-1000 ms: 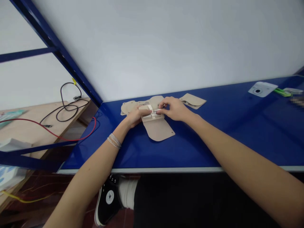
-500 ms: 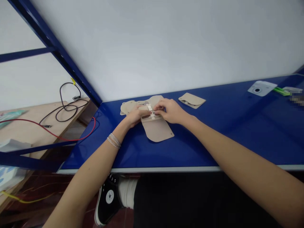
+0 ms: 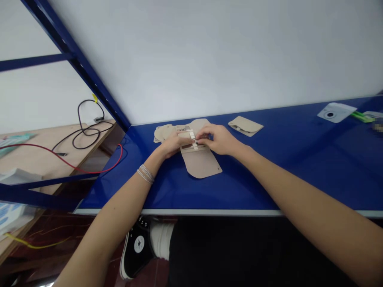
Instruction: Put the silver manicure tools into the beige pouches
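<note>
An unfolded beige pouch [image 3: 202, 163], perhaps a wallet, lies with its rounded flap toward me and a small hole near the flap's corner. My left hand [image 3: 173, 144] grips its left side, thumb on top. Across its middle runs a pale strip [image 3: 192, 135] with small dark and shiny bits. The thumb and fingertips of my right hand [image 3: 217, 137] close on this strip; what exactly they pinch is too small to make out. Behind and left of my hands are more beige pieces [image 3: 163, 131], partly covered.
Another beige pouch [image 3: 245, 124], folded, lies at the back right on the blue table [image 3: 239, 187]. Farther right are a clear packet with a dark round mark [image 3: 333, 113] and a green tool [image 3: 362, 116]. Black cable [image 3: 80, 135] and red cable [image 3: 68, 161] lie left, beyond a blue frame.
The view has shifted slightly, moving the scene a little to the right. Both hands stay at the pouch, and the right fingertips have shifted only slightly at the strip.
</note>
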Demonstrator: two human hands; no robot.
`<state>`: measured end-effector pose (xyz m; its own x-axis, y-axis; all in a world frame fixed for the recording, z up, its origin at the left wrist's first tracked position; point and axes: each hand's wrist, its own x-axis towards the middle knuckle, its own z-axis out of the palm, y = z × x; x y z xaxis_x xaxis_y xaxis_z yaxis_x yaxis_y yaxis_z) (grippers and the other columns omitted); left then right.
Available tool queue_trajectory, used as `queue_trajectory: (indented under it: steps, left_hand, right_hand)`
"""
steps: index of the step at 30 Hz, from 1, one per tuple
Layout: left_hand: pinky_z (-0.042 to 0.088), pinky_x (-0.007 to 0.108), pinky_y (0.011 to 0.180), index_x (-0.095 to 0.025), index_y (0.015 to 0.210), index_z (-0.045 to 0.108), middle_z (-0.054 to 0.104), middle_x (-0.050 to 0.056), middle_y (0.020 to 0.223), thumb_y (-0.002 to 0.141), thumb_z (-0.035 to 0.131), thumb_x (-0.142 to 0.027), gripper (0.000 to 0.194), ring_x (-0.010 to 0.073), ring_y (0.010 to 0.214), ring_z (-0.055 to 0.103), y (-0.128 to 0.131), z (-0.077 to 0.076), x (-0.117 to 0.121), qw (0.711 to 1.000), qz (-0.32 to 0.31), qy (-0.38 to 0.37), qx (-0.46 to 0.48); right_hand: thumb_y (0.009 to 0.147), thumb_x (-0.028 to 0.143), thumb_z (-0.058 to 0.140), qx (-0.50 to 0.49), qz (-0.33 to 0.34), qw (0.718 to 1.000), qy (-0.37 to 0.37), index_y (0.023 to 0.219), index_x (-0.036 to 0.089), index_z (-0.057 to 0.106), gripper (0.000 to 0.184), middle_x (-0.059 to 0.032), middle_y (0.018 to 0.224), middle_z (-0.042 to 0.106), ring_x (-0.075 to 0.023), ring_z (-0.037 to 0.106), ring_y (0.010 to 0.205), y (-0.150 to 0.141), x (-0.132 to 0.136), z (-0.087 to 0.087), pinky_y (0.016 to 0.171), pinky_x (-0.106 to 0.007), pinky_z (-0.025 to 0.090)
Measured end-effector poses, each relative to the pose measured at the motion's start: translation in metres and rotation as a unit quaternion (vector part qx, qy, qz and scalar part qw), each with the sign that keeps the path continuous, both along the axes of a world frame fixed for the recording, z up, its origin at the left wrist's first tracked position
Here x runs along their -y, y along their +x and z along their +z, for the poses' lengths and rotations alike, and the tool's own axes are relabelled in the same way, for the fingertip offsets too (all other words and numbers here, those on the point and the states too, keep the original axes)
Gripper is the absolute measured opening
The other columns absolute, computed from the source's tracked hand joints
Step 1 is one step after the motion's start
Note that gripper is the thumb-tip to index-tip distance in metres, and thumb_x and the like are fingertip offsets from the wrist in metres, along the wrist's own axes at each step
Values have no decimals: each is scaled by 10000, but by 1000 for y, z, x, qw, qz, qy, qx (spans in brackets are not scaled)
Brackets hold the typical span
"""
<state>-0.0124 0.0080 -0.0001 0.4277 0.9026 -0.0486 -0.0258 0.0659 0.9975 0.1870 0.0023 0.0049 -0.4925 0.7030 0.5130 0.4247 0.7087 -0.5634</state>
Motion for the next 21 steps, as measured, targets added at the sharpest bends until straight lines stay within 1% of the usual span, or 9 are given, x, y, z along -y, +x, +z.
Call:
queue_trajectory:
  steps: [4, 9, 12, 16, 21]
  left_hand:
    - [499, 299, 715, -112, 902, 677, 694, 81, 855, 616, 790, -184, 317, 189, 765, 650, -3, -1, -1, 1000, -24, -5, 11]
    - [508, 307, 717, -113, 908, 688, 700, 78, 832, 626, 794, -229, 323, 208, 765, 657, -4, -1, -2, 999, -31, -17, 11]
    - [508, 293, 726, -125, 907, 696, 701, 59, 823, 628, 781, -207, 303, 195, 764, 658, -3, -1, -3, 999, -31, -14, 15]
    - [503, 287, 715, -120, 884, 693, 692, 59, 800, 646, 758, -201, 260, 182, 738, 648, -3, 0, -2, 1000, -16, -18, 13]
    - [499, 294, 715, -115, 829, 675, 672, 53, 782, 672, 713, -181, 174, 180, 732, 631, -3, 2, 0, 1000, -12, -24, 3]
  right_hand:
    - [768, 188, 638, 0, -11, 1000, 9, 803, 198, 702, 74, -32, 850, 668, -174, 588, 747, 0, -1, -2, 720, -312, 439]
    - [775, 200, 642, 10, -16, 999, 30, 800, 208, 715, 77, -33, 844, 687, -186, 597, 769, 0, -2, -2, 738, -317, 426]
    - [778, 197, 643, 13, -17, 999, 45, 802, 215, 723, 86, -30, 860, 701, -192, 609, 790, 1, -2, -1, 764, -329, 419]
    - [794, 206, 624, 12, -24, 998, 57, 821, 234, 733, 116, -31, 906, 717, -209, 621, 841, -1, 1, 0, 801, -343, 423]
    - [796, 190, 615, 7, -29, 996, 79, 879, 237, 744, 161, -35, 899, 725, -214, 637, 824, -6, 4, 0, 819, -354, 429]
